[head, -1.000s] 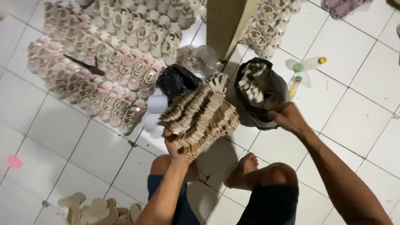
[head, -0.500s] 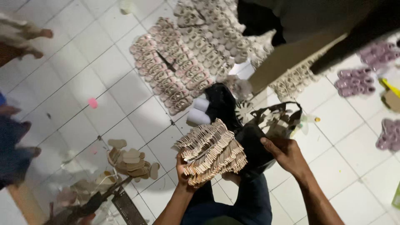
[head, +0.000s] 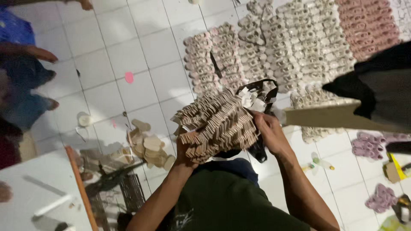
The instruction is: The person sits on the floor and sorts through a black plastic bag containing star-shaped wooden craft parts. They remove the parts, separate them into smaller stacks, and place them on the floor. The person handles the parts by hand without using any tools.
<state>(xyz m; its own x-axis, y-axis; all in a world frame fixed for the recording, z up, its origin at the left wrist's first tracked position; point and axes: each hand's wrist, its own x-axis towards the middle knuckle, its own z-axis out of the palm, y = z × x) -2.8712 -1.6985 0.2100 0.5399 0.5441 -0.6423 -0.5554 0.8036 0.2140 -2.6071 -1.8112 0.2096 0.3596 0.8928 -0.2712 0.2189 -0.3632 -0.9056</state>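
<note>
Above the tiled floor (head: pixel 128 47), a stack of beige strips (head: pixel 218 124) is gripped from below by the left hand (head: pixel 185 149), fingers curled; its edge is pinched by the right hand (head: pixel 267 130).

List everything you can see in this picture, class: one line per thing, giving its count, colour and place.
Bundle of flat cut pieces: one, tan, centre, held up.
Black bag: one, behind the bundle.
Rows of sole-like pieces: many, cream and pink, upper floor.
Loose sole shapes: small pile, tan, left of centre.
Purple pieces: a few clusters, right floor.
Pink scrap: one, on the tiles.
Left hand: under the bundle.
Right hand: at the bundle's right edge.
</note>
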